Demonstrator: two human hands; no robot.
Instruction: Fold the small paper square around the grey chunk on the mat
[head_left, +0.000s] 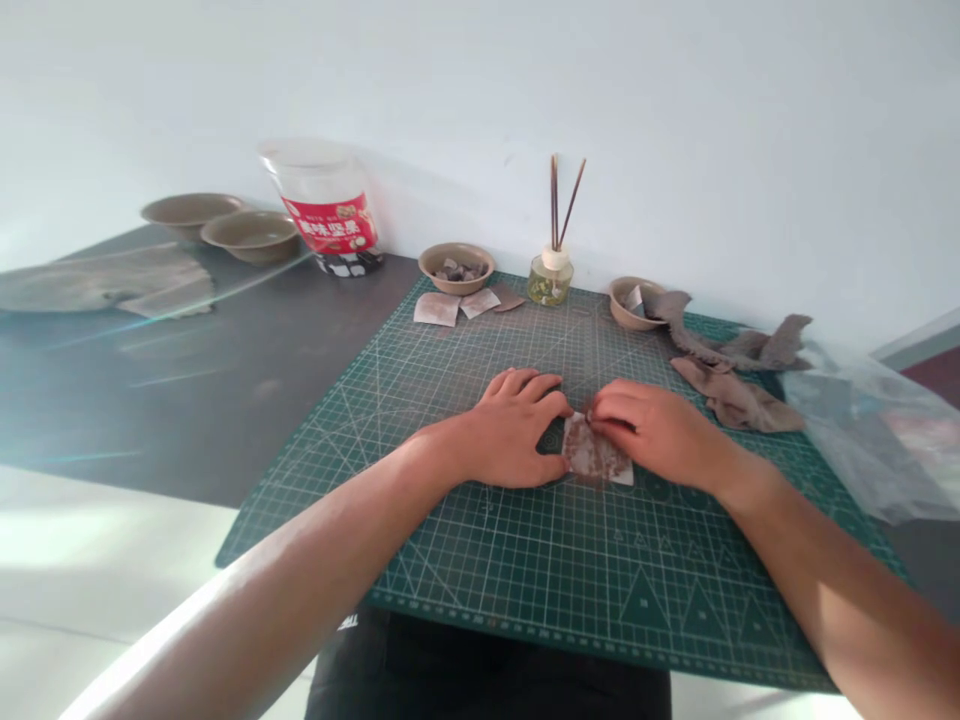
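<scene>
A small whitish square piece (598, 453) with brown, fuzzy-looking patches lies on the green cutting mat (450, 550). Along its left edge rests my left hand (519, 430), palm down, its thumb and fingers apart and the thumb and index tips touching the piece. My right hand (649, 428) is over the upper right part of the same piece. Its fingers are pinched together near the top edge; whatever is between the fingertips is too small or hidden to make out. Brown crumbs or fluff show around the piece.
Behind are white-backed pieces (436, 309), a bowl of scraps (456, 268), a reed diffuser (551, 276) and another bowl (632, 318). Grey-brown fuzzy cloth strips (739, 385) and a clear plastic bag (870, 440) lie right. Left stand a plastic tub (330, 215), two bowls (251, 236) and cloth (112, 280).
</scene>
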